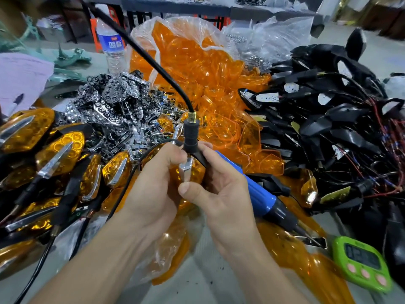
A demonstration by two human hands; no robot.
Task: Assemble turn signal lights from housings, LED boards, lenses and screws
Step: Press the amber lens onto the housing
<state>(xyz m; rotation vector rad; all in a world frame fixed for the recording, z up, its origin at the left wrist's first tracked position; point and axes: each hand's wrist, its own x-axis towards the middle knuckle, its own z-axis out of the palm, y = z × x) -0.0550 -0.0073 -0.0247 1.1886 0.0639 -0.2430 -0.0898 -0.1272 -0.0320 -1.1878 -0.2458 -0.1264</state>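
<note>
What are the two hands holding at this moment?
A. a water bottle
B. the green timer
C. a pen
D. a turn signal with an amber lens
D: the left hand and right hand both grip the turn signal, its amber lens showing between the fingers; the water bottle and green timer sit apart, untouched.

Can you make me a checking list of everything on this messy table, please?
Surface: grey table, mostly buried under parts.
Job's things: turn signal light in both hands; orange lenses; chrome reflectors; black housings; finished lights; blue screwdriver.
Clutter: water bottle, green timer, paper.
Hands: left hand and right hand grip the light with curled fingers.
Cables: thick black cable runs down to the hands; red wires among housings.
Surroundings: dark benches behind.
</note>
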